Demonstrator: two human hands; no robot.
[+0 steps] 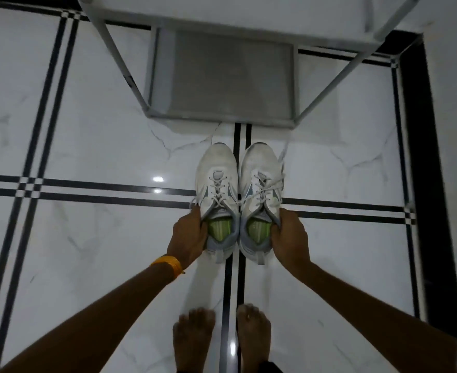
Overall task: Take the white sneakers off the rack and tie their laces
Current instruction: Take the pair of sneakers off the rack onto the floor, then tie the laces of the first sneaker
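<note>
Two white sneakers (pixel 238 200) are held side by side, toes pointing away towards the rack (pixel 222 76), each one gripped at the outer edge of its collar. The left hand (pixel 188 236) is closed on the rim of the left shoe, with the fingers (pixel 205 232) hooked inside beside the green insole (pixel 220 228); the right hand (pixel 289 236) is closed in the same way on the right shoe. A grip at the collar leaves the laces (pixel 265 188) free and keeps the pair level and matched, which would suit setting them down together. Whether the soles already rest on the floor (pixel 87 130) cannot be told for certain. The laces are seen loose, one strand trailing off past the right toe, so the tying is judged not yet begun.

Beneath the shoes a glossy white marble floor is laid out, crossed by paired black inlay lines and bordered by a broad black band (pixel 426 184) at the right. Lamp reflections are caught in the polish. The pale metal rack stands just beyond the toes, its lower grey shelf bare. Bare feet (pixel 222 337) are planted near the bottom edge, and a yellow band (pixel 168 265) is worn at the left wrist.
</note>
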